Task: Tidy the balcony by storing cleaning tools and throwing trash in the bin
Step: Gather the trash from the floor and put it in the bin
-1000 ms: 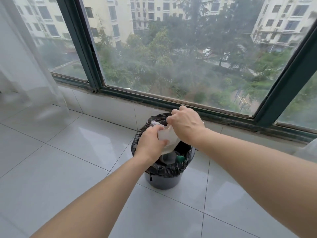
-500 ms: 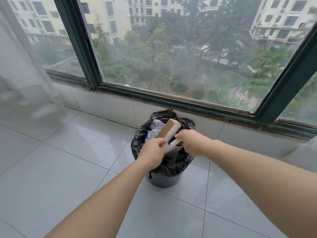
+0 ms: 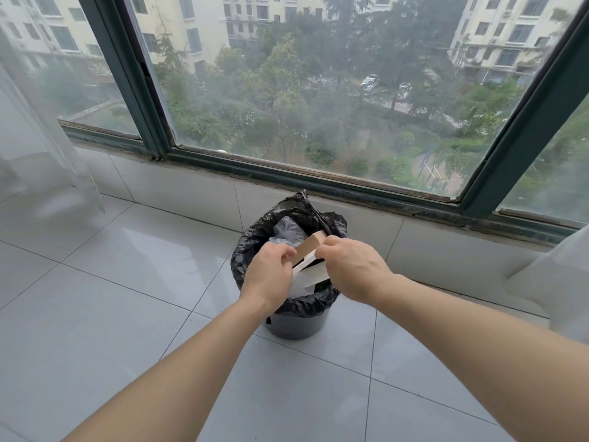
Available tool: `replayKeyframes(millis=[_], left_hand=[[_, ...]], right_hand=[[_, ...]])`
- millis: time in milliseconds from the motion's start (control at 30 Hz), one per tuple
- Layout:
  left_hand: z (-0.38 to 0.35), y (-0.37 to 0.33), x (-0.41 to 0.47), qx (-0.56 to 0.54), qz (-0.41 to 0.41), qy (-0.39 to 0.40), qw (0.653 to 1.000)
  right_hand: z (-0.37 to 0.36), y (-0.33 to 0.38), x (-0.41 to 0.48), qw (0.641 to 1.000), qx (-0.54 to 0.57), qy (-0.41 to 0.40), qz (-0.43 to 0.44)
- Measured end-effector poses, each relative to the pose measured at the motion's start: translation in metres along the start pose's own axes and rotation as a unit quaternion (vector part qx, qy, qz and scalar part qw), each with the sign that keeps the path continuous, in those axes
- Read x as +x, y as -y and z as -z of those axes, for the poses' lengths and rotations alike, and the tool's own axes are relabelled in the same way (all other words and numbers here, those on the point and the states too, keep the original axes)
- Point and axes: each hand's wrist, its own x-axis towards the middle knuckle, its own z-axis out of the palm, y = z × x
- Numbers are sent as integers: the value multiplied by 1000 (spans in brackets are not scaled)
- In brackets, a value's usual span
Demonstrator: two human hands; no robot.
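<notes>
A dark grey bin point(image 3: 296, 328) with a black bag liner point(image 3: 255, 240) stands on the tiled floor against the low wall under the window. A brown cardboard box point(image 3: 310, 245) pokes up tilted out of its mouth, with a white flat piece point(image 3: 314, 275) under it and a crumpled clear plastic bag point(image 3: 287, 229) behind. My left hand point(image 3: 271, 272) is curled against the box's left side. My right hand point(image 3: 350, 269) pinches the box's top right corner. Both hands hover over the bin's mouth and hide most of what is inside.
A large window with a dark green frame point(image 3: 149, 122) runs along the back above a tiled sill wall point(image 3: 178, 189). Sheer white curtains hang at the left point(image 3: 38, 154) and right point(image 3: 557, 275). Glossy grey floor tiles point(image 3: 127, 298) surround the bin.
A second ago both hands held a white piece above the bin. They have since dropped to the bin's mouth, and the cardboard box now stands in it between my fingers.
</notes>
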Motion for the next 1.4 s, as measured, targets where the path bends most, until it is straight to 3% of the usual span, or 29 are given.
replayKeyframes(millis=[167, 367, 600, 833, 1033, 1400], left_hand=[[3, -18, -6, -14, -34, -54, 998], [-12, -56, -21, -31, -49, -66, 996], [-29, -77, -54, -26, -28, -71, 997], [-2, -52, -87, 11, 15, -113, 993], [15, -15, -92, 36, 66, -122, 990], [14, 37, -34, 59, 111, -50, 991]], right_hand=[[9, 3, -12, 987, 147, -64, -26], [29, -27, -63, 939, 311, -117, -93], [33, -52, -111, 918, 361, -100, -130], [7, -31, -96, 886, 435, -68, -147], [-8, 1, -77, 897, 418, -7, -142], [-46, 24, -25, 878, 408, 94, -233]])
